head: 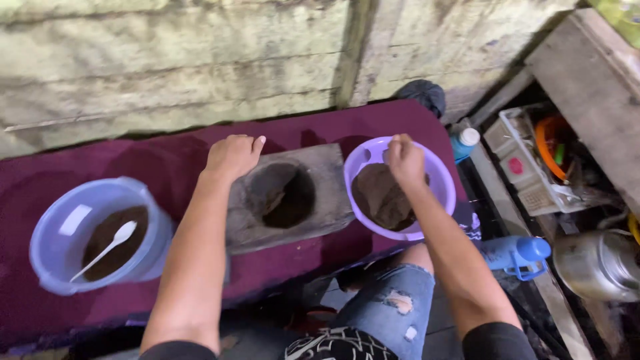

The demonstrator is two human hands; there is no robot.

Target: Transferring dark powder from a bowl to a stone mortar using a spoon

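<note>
While dim: purple cloth (60, 167), rough plank wall (167, 60).

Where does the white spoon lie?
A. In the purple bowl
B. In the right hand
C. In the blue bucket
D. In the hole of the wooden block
C: the white spoon rests on dark powder inside the blue bucket, at the far left.

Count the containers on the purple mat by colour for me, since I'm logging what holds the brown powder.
Purple bowl, under the right hand: 1
Blue bucket with a white spoon: 1
Grey stone mortar, left hand on its edge: 1
Total: 3
</note>
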